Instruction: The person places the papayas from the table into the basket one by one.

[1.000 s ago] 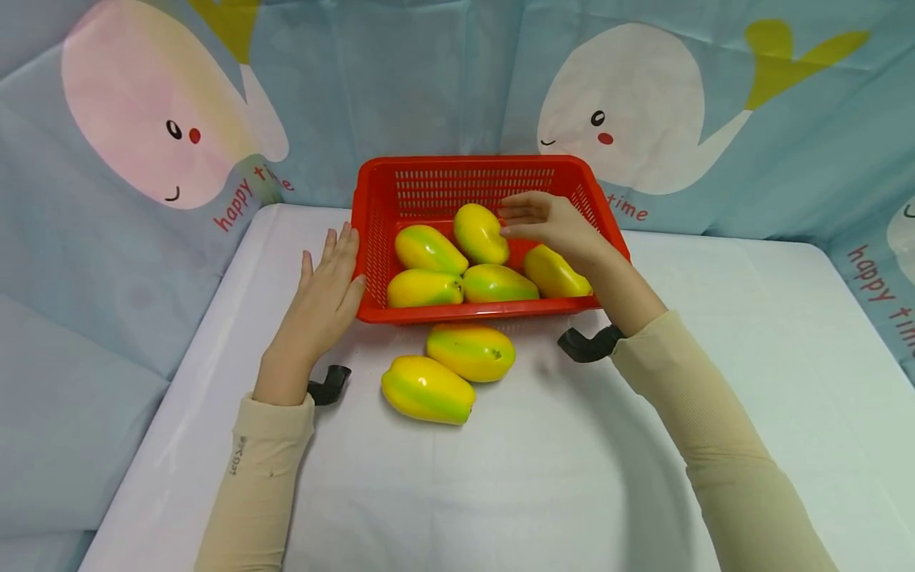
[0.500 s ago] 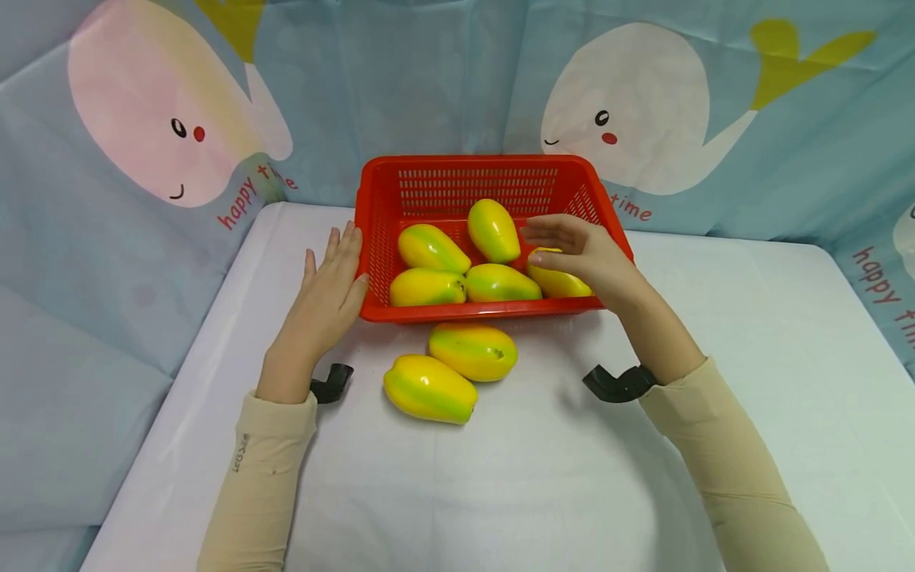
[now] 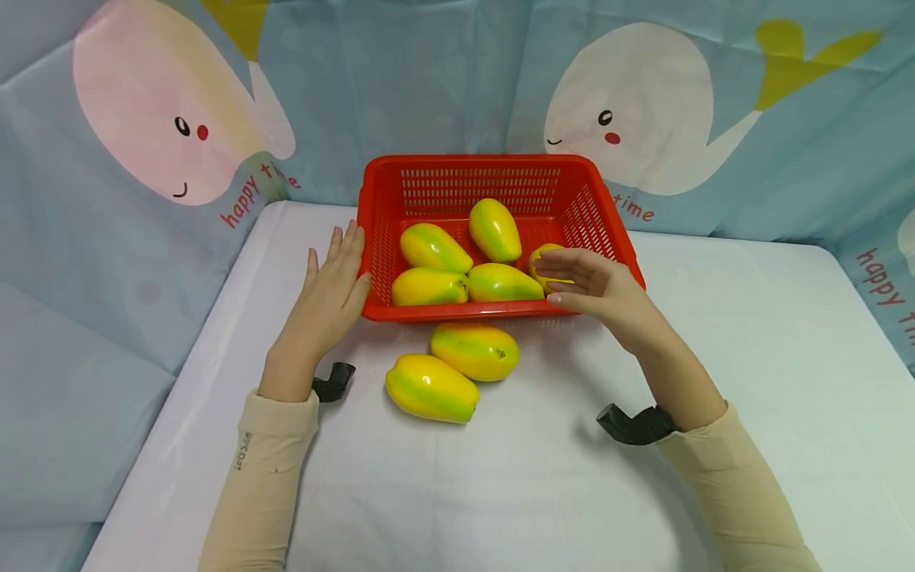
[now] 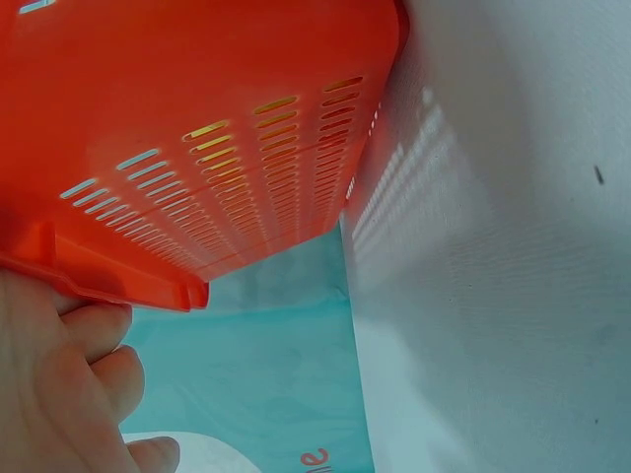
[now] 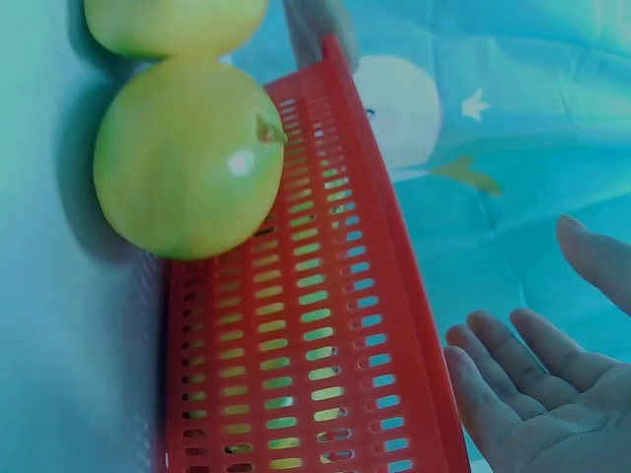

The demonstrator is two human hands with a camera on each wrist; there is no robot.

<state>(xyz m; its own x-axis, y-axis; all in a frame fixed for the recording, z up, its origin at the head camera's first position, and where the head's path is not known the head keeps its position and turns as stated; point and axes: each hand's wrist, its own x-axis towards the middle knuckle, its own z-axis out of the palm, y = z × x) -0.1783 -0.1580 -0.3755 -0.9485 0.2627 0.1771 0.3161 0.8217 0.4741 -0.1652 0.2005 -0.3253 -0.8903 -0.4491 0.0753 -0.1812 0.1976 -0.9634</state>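
Observation:
A red slotted basket (image 3: 479,163) holds several yellow-green papayas, among them one papaya (image 3: 495,230) at the back. My left hand (image 3: 322,298) lies with straight fingers along the basket's left side; in the left wrist view its fingers touch the rim from below. My right hand (image 3: 608,298) is held over the front right part of the basket, fingers extended and thumb apart, gripping nothing. It partly hides a papaya (image 3: 539,258) in that corner. In the right wrist view the palm (image 5: 572,424) faces up beside the rim.
Two more papayas lie on the white table in front of the basket, one papaya (image 3: 475,352) close to its front wall and another papaya (image 3: 432,388) nearer. A blue whale-print curtain (image 3: 429,79) hangs behind. Black wrist mounts (image 3: 636,425) project from both wrists.
The papaya at the back has turned and shifted slightly right, and my right hand has left it. That hand has drawn back toward the front right rim. My left hand has stayed put.

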